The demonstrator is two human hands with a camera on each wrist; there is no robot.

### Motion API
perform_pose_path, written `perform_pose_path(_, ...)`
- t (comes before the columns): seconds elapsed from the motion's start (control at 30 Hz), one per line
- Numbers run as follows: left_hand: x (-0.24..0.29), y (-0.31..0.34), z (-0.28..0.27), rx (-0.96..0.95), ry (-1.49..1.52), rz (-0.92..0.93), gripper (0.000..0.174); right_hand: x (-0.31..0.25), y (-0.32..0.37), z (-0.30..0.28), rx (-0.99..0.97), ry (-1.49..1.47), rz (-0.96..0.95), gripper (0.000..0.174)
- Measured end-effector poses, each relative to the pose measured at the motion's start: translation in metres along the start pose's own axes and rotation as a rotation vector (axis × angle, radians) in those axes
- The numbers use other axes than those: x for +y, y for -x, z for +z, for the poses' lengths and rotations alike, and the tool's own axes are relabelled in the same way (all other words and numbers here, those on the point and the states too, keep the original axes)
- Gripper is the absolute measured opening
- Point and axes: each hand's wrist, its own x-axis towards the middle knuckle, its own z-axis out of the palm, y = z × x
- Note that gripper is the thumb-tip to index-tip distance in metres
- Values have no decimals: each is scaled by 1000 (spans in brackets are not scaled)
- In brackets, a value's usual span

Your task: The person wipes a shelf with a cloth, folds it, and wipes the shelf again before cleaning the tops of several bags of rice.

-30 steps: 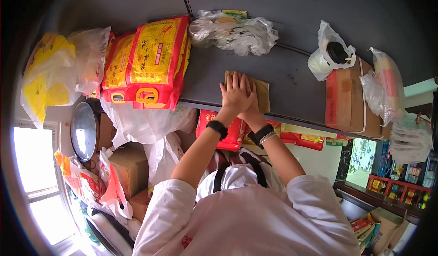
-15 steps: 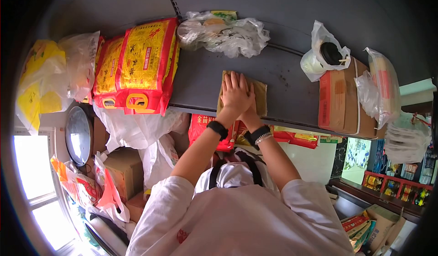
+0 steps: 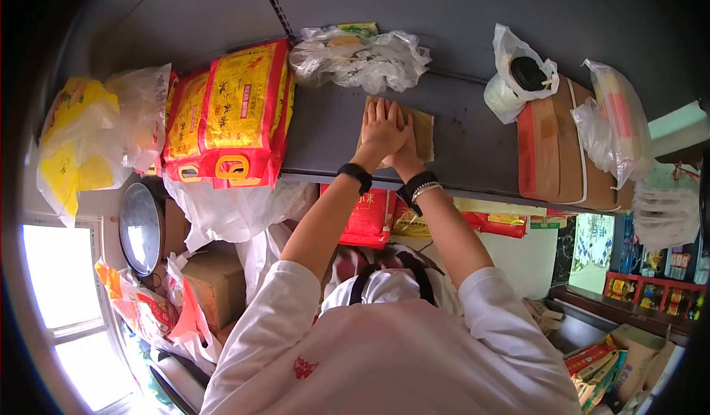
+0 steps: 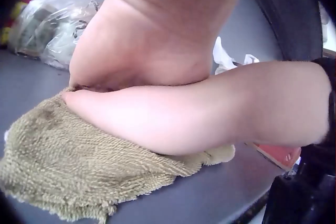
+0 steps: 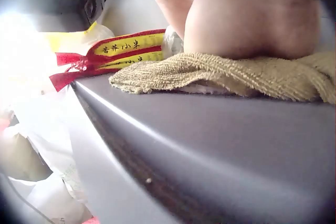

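Observation:
My left hand (image 3: pixel 382 133) lies over my right hand (image 3: pixel 404 151), both reaching forward with straight fingers. Under them, a folded tan terry cloth (image 3: pixel 424 134) is pressed flat on the grey metal shelf (image 3: pixel 473 156). Most of the right hand is hidden by the left. In the left wrist view the cloth (image 4: pixel 68 166) shows dark smudges and a ragged edge. Seen from the right wrist, the heel of the right hand (image 5: pixel 252 24) bears down on the cloth (image 5: pixel 210 71), which bunches up near the shelf's front edge.
Red-and-yellow grain bags (image 3: pixel 244 104) stand at left, a clear plastic bag (image 3: pixel 362 56) lies behind the cloth, and a cardboard box (image 3: pixel 551 145) sits at right beside a bagged cup (image 3: pixel 518 75). Red packages (image 3: pixel 366 215) are below the shelf's front edge. Dark specks mark the shelf.
Both hands, stacked throughout, have slid the cloth a little right and then back toward the clear plastic bag. The head view has also shifted slightly.

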Motion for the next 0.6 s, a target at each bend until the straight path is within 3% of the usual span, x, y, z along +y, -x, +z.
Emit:
perform_pose_path(0.3,45,102,18,141,-32,100,69,-16,75,-28,82,-137,63,76)
perform_pose_path(0.6,46,92,18,246,95,88,63,-3,70,-29,-53,-93,105,76)
